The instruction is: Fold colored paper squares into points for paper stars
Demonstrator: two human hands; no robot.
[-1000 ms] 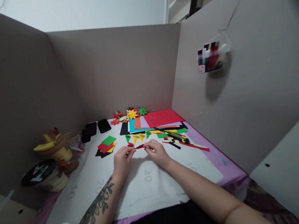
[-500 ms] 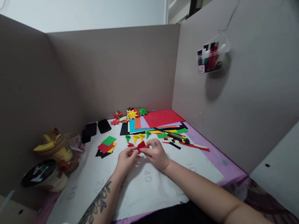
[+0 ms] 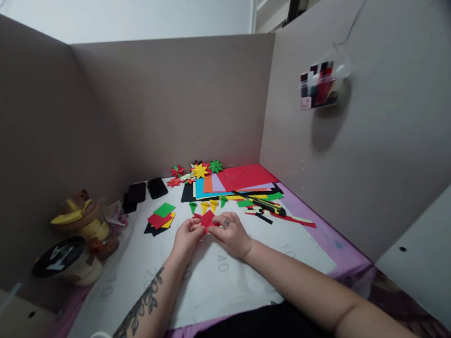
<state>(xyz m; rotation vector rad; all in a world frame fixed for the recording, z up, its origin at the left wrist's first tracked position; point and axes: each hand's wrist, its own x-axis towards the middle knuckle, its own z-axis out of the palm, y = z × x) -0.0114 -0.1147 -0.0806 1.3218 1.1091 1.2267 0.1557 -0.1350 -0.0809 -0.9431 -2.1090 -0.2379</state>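
Between my hands, over the white mat (image 3: 209,298), is a small red paper piece (image 3: 207,220). My left hand (image 3: 189,237) pinches its left edge, and my right hand (image 3: 229,234) grips its lower right side. Just beyond it lie folded green (image 3: 193,207) and yellow (image 3: 205,207) paper pieces in a row, with a bit of red by my left fingertips. Left of my hands is a loose group of paper squares, green (image 3: 165,209), red, yellow and black.
Coloured sheets (image 3: 247,176) and folded paper stars (image 3: 199,170) lie at the back. A yellow-black cutter (image 3: 270,206) rests on strips at the right. Dark phone-like objects (image 3: 157,188) are back left; tubs (image 3: 69,261) stand at the left wall.
The red paper has shifted slightly left and now shows a flatter, wider face. My right hand has moved a little left with it, closer to my left hand.
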